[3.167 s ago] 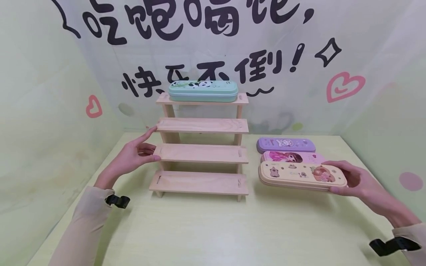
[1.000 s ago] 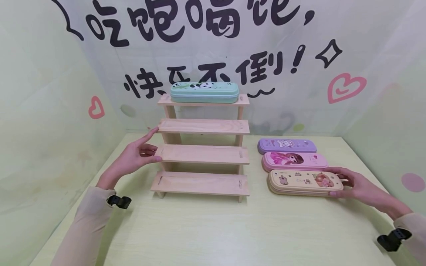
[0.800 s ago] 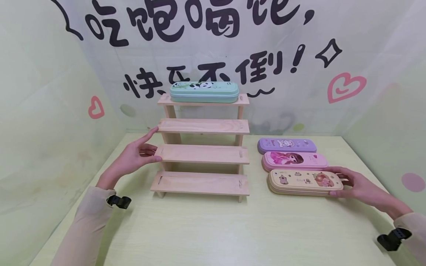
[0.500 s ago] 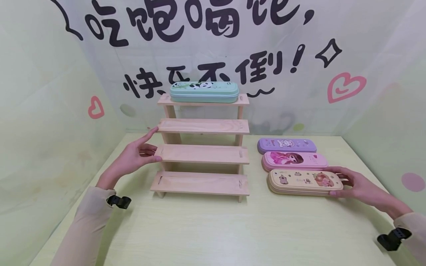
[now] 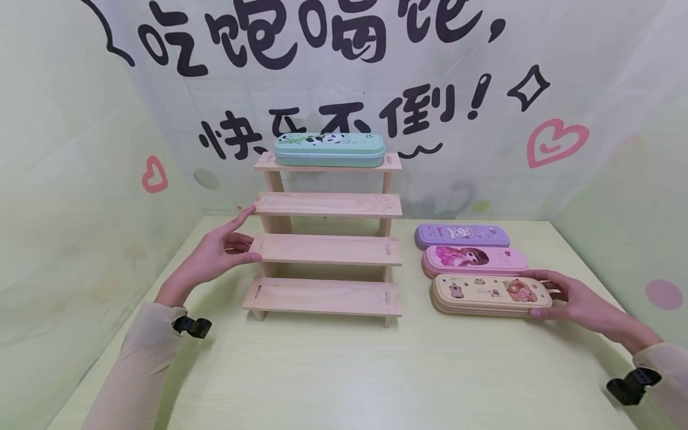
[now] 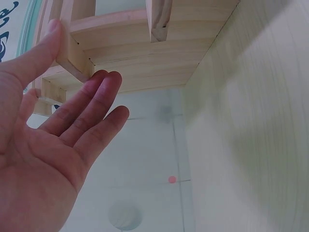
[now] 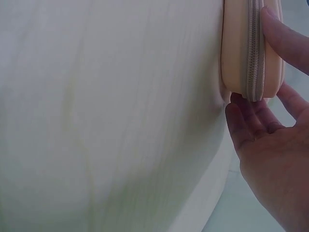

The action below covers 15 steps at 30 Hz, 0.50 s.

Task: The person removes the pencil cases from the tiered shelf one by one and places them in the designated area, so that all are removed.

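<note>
My right hand [image 5: 577, 301] holds the right end of a cream pencil case [image 5: 484, 292] with cartoon prints, which lies on the table. In the right wrist view the thumb presses on its zipped side [image 7: 256, 48], with the other fingers about its end. My left hand [image 5: 212, 254] touches the left side of a four-step wooden display stand [image 5: 325, 249]. Its thumb lies at the end of one board and its index finger reaches the board above; in the left wrist view the other fingers [image 6: 96, 113] extend almost straight. A mint panda pencil case [image 5: 329, 150] sits on the top step.
Behind the cream case lie a pink pencil case [image 5: 475, 261] with a girl print and a purple pencil case [image 5: 462, 235], in a row right of the stand. A printed cloth backdrop [image 5: 467, 179] closes off the table's [image 5: 322, 376] back.
Since the earliest frame, my right hand has lowered the cream pencil case onto the table, slightly right and nearer me, uncovering more of the pink one. Over the last second, nothing visibly moves.
</note>
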Available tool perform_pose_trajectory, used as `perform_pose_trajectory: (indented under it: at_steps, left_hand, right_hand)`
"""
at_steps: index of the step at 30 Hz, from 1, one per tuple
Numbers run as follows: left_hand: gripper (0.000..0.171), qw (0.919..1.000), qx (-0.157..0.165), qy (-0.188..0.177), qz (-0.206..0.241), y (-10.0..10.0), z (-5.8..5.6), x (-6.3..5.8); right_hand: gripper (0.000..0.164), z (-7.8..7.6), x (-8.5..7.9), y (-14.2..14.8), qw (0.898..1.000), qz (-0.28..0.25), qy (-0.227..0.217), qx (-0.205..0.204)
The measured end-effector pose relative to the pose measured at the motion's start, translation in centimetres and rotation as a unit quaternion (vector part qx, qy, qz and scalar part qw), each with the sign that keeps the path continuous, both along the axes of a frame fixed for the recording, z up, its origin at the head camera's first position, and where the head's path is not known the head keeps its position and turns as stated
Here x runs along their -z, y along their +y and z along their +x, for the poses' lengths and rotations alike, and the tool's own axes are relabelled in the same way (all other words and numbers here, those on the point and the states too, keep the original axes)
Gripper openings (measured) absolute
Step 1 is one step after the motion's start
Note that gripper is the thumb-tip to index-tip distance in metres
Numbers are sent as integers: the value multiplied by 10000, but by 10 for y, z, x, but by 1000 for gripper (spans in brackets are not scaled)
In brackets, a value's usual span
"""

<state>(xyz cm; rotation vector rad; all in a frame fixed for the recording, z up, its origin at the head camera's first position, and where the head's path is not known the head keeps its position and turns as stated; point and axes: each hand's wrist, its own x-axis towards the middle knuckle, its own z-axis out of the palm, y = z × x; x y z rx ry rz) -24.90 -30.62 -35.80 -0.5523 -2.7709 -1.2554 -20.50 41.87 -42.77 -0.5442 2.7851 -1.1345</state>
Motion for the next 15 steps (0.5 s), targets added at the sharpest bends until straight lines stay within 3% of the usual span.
perform_pose_trajectory:
  at_steps: [15]
  left_hand:
    - [108, 10000, 44, 26, 41, -1, -1, 1]
  right_hand:
    - [77, 1, -2, -1, 9999, 6, -97, 32]
